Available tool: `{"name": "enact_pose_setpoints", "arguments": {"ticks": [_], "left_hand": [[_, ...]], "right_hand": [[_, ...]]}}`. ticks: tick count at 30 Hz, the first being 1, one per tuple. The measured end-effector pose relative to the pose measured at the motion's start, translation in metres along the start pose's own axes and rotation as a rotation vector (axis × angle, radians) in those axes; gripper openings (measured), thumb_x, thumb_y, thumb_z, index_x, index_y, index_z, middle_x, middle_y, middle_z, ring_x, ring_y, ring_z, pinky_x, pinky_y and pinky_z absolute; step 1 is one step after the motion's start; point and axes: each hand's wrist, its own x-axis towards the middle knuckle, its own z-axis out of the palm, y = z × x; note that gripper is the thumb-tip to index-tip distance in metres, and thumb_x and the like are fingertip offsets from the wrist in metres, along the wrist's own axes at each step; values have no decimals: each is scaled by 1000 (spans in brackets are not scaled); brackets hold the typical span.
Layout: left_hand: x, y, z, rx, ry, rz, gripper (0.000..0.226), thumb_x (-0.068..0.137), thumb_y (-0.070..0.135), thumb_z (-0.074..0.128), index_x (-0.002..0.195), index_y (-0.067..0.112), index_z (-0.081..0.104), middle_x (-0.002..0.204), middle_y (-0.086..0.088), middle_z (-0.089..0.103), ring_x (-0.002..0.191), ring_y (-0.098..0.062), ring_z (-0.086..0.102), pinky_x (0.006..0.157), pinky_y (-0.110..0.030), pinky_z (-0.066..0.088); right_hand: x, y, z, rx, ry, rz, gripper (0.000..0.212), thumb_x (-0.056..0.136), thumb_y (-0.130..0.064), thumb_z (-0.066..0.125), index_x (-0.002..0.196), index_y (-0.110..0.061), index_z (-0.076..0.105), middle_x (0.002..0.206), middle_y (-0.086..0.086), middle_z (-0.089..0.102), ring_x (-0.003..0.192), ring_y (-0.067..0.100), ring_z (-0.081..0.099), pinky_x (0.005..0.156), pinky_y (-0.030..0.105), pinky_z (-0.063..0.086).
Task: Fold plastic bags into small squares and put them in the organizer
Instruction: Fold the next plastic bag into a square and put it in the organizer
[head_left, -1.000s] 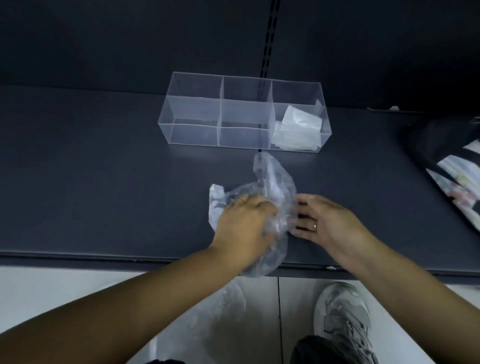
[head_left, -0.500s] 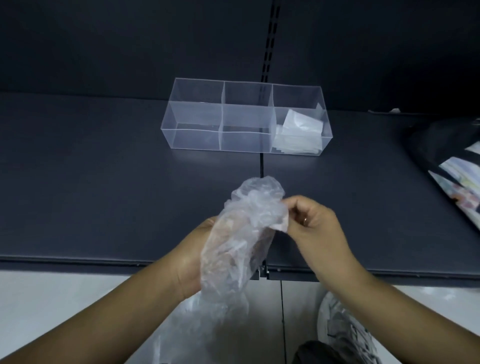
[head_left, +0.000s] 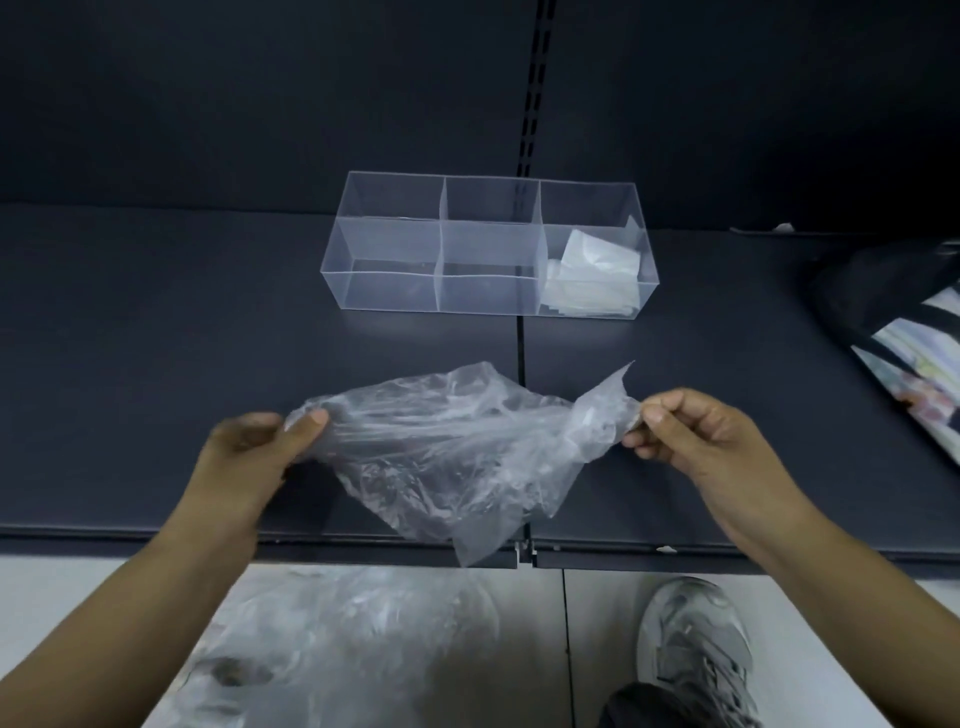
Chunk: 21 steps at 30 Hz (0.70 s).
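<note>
Head view: left hand (head_left: 249, 447) and right hand (head_left: 691, 441) each pinch one end of a crumpled clear bag (head_left: 447, 447) with curled fingers, holding it spread above the shelf (head_left: 156, 338) front. It is not yet folded. In the organizer (head_left: 389, 249) behind, only the right compartment holds folded bags (head_left: 592, 275). More bags (head_left: 337, 639) lie heaped on the floor, so probably much is left.

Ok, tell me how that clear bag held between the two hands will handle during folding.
Probably very floppy: the clear bag sags and crumples between the left hand and right hand. Likely very light, since grips at its ends hold it up. Its thin, wrinkled film may well slip or spring back after creasing.
</note>
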Motion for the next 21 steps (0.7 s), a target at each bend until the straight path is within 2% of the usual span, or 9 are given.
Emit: {"name": "enact_pose_setpoints", "arguments": {"ticks": [2, 4, 6, 8, 10, 12, 15, 17, 21], "left_hand": [[-1, 8, -2, 288, 152, 228, 87, 60, 58, 80, 127, 10, 52, 138, -12, 44, 125, -27, 44, 105, -39, 36], [-7, 24, 7, 416, 157, 591, 96, 67, 63, 72, 142, 15, 36, 152, -7, 26, 139, -19, 24, 110, -34, 22], [-11, 43, 30, 461, -128, 798, 90, 74, 68, 62, 147, 26, 32, 151, 9, 24, 141, -10, 18, 113, -32, 17], [-10, 54, 57, 520, -443, 820, 89, 72, 68, 60, 148, 37, 25, 152, 17, 22, 143, -6, 13, 116, -34, 14], [-4, 62, 81, 643, -588, 812, 90, 73, 55, 70, 149, 36, 25, 154, 11, 26, 142, -7, 15, 118, -37, 15], [2, 64, 97, 691, -594, 802, 83, 74, 43, 77, 145, 33, 35, 145, 8, 41, 136, -11, 31, 114, -33, 24], [7, 55, 104, 494, -547, 753, 44, 77, 26, 79, 118, 22, 65, 93, 26, 63, 87, 6, 57, 79, -5, 41], [7, 48, 100, 342, -510, 681, 10, 80, 20, 77, 89, 17, 74, 63, 24, 61, 59, 8, 53, 59, -4, 40], [7, 38, 88, 105, -391, 532, 13, 84, 20, 73, 72, 25, 72, 57, 16, 65, 51, 6, 53, 53, -7, 41]], "right_hand": [[2, 0, 2, 7, 0, 62, 19, 98, -15, 47, 92, -7, 63, 90, 13, 72, 84, 19, 69, 77, 29, 54], [2, -4, 4, 82, -19, 157, 41, 96, -44, 44, 108, -8, 60, 107, 11, 70, 98, 22, 69, 86, 36, 52], [2, -9, 9, 137, -63, 254, 71, 77, -77, 46, 120, -21, 57, 115, -3, 69, 105, 15, 67, 89, 38, 51], [0, -16, 23, 102, -100, 287, 81, 62, -87, 54, 123, -33, 52, 115, -14, 67, 107, 7, 64, 91, 38, 50], [2, -17, 42, 28, -65, 278, 89, 56, -79, 67, 129, -31, 45, 121, -13, 62, 111, 6, 60, 95, 38, 49], [11, -14, 58, -18, 57, 261, 84, 63, -63, 75, 131, -25, 42, 123, -8, 56, 112, 8, 57, 97, 39, 48], [30, -8, 70, -18, 202, 238, 35, 85, -25, 70, 115, -15, 55, 113, 5, 62, 105, 20, 62, 96, 45, 50], [41, -3, 71, -56, 203, 235, 10, 92, -12, 57, 98, -12, 65, 103, 9, 67, 100, 27, 64, 94, 46, 52], [40, -1, 65, -1, 204, 244, 28, 100, -9, 44, 83, -12, 65, 99, 12, 67, 101, 29, 64, 85, 34, 55]]}}
